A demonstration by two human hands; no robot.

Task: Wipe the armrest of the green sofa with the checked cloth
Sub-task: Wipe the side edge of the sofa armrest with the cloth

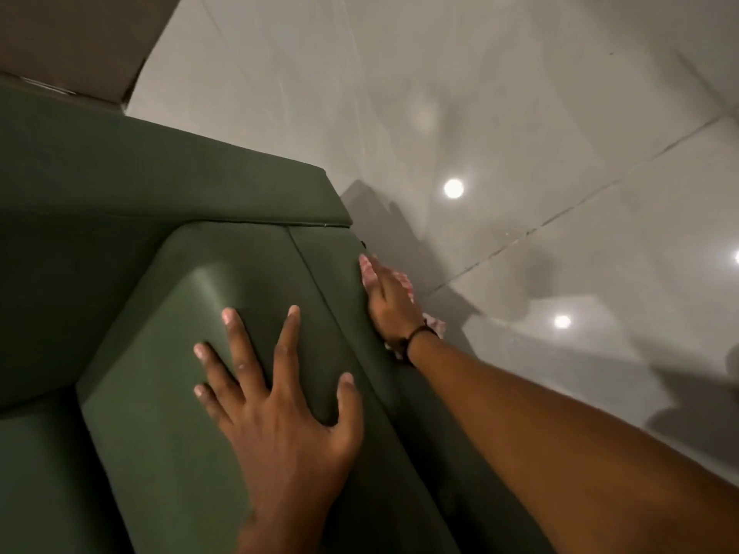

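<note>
Left hand (276, 397) flat on the green sofa's armrest (256, 273), fingers spread wide, right hand (390, 299) pressing the checked cloth (404, 282) against the armrest's outer side, fingers together, glossy floor (520, 113) beyond

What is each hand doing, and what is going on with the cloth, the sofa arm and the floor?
Left hand: flat, fingers spread, resting on top of the armrest.
Right hand: pressed on the cloth against the armrest's outer side.
Cloth: bunched under the right hand, mostly hidden.
Armrest: green, smooth, nothing on it but the hands.
Wristband: dark, on the right wrist.
Floor: shiny tiles, reflecting lights.
</note>
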